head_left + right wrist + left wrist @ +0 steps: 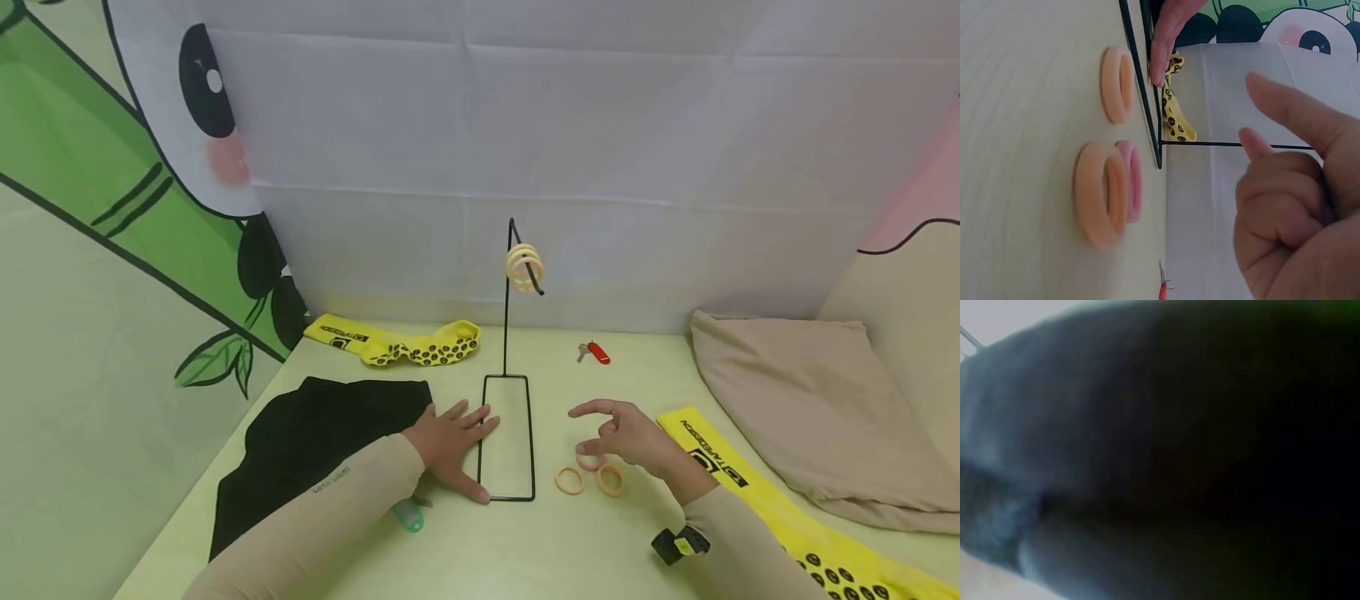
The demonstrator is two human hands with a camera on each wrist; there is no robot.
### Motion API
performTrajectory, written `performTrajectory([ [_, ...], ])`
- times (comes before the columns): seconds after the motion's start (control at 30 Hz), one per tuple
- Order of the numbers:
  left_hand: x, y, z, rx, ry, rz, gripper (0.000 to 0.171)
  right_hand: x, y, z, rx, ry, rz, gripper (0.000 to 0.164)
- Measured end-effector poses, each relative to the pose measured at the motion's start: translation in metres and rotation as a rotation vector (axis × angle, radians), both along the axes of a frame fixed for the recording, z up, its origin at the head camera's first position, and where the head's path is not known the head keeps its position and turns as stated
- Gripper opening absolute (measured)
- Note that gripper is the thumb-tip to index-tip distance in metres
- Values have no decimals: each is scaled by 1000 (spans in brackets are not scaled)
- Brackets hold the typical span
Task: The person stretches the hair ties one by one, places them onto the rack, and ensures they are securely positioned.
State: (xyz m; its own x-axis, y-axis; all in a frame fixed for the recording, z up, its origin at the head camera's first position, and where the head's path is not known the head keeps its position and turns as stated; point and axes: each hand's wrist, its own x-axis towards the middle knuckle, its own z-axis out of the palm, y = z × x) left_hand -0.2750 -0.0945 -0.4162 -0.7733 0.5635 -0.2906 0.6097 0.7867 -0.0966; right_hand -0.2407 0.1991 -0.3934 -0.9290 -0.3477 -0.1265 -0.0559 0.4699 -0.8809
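A black wire stand (507,333) rises from a rectangular base on the table. Several pale rings (517,265) hang on its upper arm. My left hand (452,442) lies spread over the left side of the base, thumb at its front corner. Right of the base, my right hand (626,435) is over three loose rings: an orange ring (569,480), a thicker orange ring (610,480) and a pink ring (1130,181). Its thumb and index finger stand apart with nothing between them; the other fingers curl in. Darkness fills most of the left wrist view.
Black cloth (322,442) lies at the left, with a green key tag (408,515) near the left sleeve. Yellow printed fabric (420,343) is behind; another yellow strip (750,492) passes under the right arm. A red key tag (598,352) and beige cloth (810,408) lie farther right.
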Motion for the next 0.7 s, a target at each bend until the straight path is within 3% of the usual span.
performTrajectory([
  [0.17,-1,-1,-2,3,3,-2,113,0,4,-15,93,-89,148,57],
  [0.37,-1,-1,-3,6,-3,1,113,3,-6,-23,173,-114,172,52],
  [0.7,2,0,1,12,-10,1,112,4,-14,-24,257,-59,217,34],
])
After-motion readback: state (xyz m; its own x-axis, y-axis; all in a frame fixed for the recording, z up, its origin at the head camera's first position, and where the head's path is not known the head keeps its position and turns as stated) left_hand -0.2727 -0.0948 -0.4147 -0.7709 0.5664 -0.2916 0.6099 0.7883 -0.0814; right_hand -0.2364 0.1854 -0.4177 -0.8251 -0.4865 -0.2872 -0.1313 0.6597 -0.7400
